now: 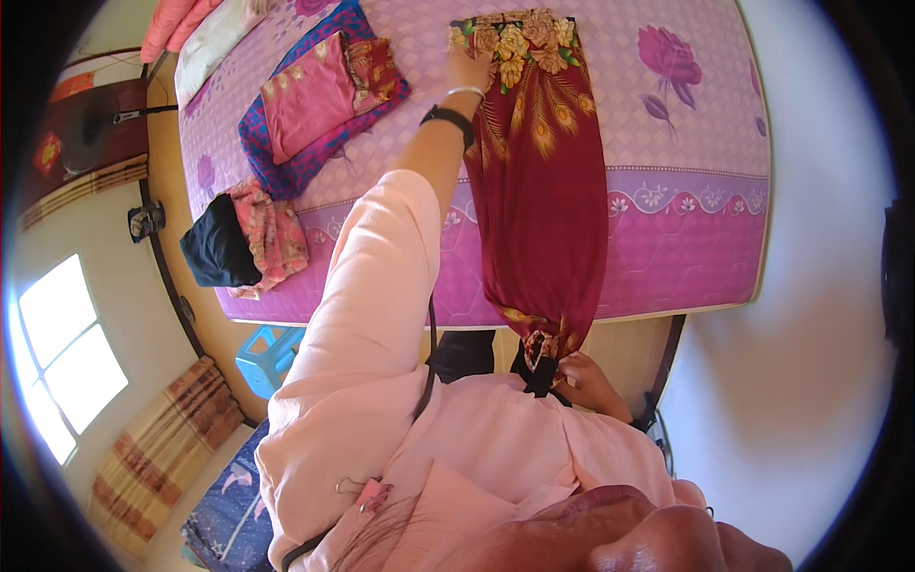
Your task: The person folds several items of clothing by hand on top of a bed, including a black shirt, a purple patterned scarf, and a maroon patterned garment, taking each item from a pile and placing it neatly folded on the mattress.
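Observation:
A dark red garment (547,214) with a floral and peacock-feather print lies lengthwise over the bed's edge. Its flowered end is spread flat on the mattress, while the near end narrows into a bunch at my waist. My left hand (472,70), with a dark wristband and a pale bangle on the wrist, is stretched forward, fingers apart on the flowered end's left edge. Close to my body, my right hand (590,385) grips the gathered end beside a black strap (542,375). Cloth and sleeve partly hide its fingers.
On the bed (686,279), left of my arm, lie a folded pink garment (311,100), a blue-and-magenta cloth (286,171), a pink patterned cloth (275,236) and a black cloth (220,243). A blue plastic stool (264,361) stands below. A white wall (808,286) borders the right.

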Demonstrator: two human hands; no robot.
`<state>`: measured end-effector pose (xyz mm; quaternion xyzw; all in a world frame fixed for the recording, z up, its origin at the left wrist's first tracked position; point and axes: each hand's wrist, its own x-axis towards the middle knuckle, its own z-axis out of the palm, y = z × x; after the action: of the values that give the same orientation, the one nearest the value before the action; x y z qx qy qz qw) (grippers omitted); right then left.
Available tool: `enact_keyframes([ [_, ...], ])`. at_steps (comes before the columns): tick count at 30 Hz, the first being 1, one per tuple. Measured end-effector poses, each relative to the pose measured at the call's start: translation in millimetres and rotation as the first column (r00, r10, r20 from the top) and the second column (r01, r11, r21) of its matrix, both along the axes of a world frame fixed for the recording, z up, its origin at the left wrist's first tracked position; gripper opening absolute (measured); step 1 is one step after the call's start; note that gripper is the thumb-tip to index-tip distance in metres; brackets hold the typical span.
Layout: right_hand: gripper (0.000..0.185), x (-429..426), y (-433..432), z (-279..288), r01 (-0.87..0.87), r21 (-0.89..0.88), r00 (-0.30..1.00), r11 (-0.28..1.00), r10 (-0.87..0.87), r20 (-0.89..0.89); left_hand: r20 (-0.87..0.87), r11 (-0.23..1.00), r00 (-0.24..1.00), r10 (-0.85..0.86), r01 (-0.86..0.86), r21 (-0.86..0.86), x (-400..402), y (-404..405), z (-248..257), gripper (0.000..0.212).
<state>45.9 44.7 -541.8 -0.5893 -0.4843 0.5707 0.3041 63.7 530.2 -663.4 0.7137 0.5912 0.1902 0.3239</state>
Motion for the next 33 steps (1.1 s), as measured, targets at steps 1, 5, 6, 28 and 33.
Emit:
enact_keyframes([
  [1,0.017,0.3,-1.6,-1.5,0.005,-0.004,1.0,1.0,-0.005,0.012,-0.008,1.0,1.0,-0.009,0.009,-0.002,2.9,4.7,-2.8,0.044],
  [5,0.018,0.4,-9.4,-11.2,0.091,-0.003,0.995,0.996,-0.091,-0.046,-0.058,0.987,0.998,0.031,-0.021,0.159,9.7,31.1,-22.4,0.033],
  [6,0.018,-2.1,-10.6,-13.2,0.102,-0.008,0.993,0.995,-0.102,-0.057,0.022,0.998,1.0,0.008,-0.009,0.056,14.3,34.3,-22.9,0.03],
  [28,0.022,3.7,1.5,-17.5,0.248,-0.059,0.968,0.967,-0.25,-0.028,-0.071,0.986,0.989,-0.126,0.117,-0.115,-5.7,67.6,-10.5,0.068],
  [33,0.023,6.2,5.4,-15.0,0.212,-0.004,0.977,0.977,-0.212,-0.03,0.526,0.936,0.793,-0.308,0.351,0.019,0.2,-4.6,53.9,0.023],
])
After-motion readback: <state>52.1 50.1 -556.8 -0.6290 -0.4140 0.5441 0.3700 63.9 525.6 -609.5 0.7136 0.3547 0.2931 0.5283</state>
